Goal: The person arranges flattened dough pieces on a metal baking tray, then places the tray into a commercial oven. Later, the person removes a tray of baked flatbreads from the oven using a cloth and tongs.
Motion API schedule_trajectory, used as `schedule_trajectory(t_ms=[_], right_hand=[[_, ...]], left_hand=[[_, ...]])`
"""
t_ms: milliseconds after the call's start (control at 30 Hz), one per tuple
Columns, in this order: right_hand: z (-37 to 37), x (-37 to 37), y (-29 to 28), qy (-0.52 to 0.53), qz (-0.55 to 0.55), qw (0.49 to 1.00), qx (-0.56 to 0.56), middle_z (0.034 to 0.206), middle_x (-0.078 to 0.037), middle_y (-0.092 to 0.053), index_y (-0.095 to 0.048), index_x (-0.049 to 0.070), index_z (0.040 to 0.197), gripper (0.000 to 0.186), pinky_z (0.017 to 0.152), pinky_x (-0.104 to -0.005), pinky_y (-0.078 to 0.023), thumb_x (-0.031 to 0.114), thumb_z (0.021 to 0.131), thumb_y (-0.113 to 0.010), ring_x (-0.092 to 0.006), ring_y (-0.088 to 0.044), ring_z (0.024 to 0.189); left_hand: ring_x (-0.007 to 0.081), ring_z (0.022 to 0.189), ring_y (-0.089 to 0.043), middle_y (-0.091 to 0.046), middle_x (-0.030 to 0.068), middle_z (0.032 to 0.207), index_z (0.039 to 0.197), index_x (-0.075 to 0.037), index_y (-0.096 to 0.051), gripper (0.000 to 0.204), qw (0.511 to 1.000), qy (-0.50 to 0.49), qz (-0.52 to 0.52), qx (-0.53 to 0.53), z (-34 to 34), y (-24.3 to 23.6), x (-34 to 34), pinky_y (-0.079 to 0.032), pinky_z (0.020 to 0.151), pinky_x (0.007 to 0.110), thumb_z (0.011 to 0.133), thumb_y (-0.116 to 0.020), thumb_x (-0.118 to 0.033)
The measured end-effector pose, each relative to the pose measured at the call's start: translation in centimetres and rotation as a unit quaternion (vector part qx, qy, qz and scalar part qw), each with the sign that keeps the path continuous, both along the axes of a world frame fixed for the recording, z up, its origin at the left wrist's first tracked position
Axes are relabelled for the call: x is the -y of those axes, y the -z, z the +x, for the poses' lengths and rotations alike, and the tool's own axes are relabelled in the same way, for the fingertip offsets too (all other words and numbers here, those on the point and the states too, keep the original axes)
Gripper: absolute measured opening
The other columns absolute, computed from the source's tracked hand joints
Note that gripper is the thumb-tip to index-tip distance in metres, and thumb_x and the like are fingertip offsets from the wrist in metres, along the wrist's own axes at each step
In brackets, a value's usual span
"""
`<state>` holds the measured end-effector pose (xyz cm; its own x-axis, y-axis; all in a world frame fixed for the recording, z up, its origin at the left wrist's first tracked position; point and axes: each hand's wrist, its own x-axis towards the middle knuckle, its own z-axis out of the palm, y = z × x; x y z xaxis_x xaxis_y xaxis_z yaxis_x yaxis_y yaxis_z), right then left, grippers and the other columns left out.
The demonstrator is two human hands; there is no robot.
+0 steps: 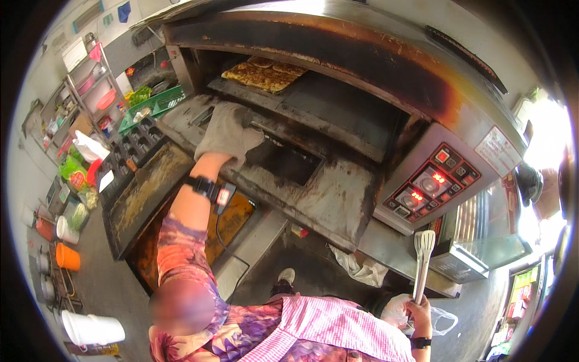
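Note:
A thick grey cloth or mitt (224, 130) covers my left hand (220, 142), hiding its fingers. It rests at the lowered oven door (338, 199), near the door's dark window (283, 158). Inside the oven, browned flatbreads (263, 75) lie at the left. My right hand (418, 311) is closed around the handles of metal tongs (423, 253), held low at the right. Their slotted head points up, away from the oven.
A lit control panel (429, 184) is right of the opening. Below the door at left stands a blackened baking tray (145, 196), tilted. Green crates (154, 108), shelves (84, 90) and an orange bucket (68, 256) are further left. A white cloth (360, 267) hangs under the oven.

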<state>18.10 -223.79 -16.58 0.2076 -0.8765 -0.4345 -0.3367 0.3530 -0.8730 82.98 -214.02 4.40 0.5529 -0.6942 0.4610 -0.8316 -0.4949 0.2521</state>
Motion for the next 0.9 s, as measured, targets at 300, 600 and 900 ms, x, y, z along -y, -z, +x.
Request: schedule_trajectory(t_ms=[300,600,900], right_hand=[[4.8,-0.4,-3.0,0.089,0.024,0.994,-0.059,0.061,-0.004,-0.055,-0.056,0.001,0.096,0.028,0.041,-0.0253,-0.041,-0.001,0.069,-0.059,-0.0123,-0.051,0.044],[7.1,-1.6,-3.3,0.127,0.056,0.988,-0.060,0.067,-0.006,-0.056,-0.052,-0.002,0.105,0.038,0.041,-0.0268,-0.042,-0.001,0.068,-0.064,-0.0144,-0.052,0.044],[8.3,-0.6,-2.6,0.103,0.054,0.990,-0.080,0.061,-0.005,-0.055,-0.053,-0.002,0.101,0.033,0.040,-0.0261,-0.040,0.001,0.069,-0.062,-0.0133,-0.052,0.043]], left_hand=[[0.0356,0.109,-0.053,-0.059,0.0236,0.113,0.107,0.005,-0.062,0.045,0.959,0.046,0.191,0.203,13.1,0.8,15.2,-0.039,0.095,0.043,0.083,-0.048,-0.031],[0.0307,0.127,-0.035,-0.043,0.0147,0.132,0.122,-0.006,-0.053,0.051,0.897,0.021,0.093,0.431,18.1,6.0,23.4,-0.024,0.105,0.042,0.075,-0.060,-0.025],[0.0188,0.104,-0.061,-0.068,0.0042,0.103,0.093,-0.015,-0.073,0.022,0.892,0.014,0.421,0.165,15.3,4.6,21.3,-0.048,0.086,0.032,0.076,-0.062,-0.024]])
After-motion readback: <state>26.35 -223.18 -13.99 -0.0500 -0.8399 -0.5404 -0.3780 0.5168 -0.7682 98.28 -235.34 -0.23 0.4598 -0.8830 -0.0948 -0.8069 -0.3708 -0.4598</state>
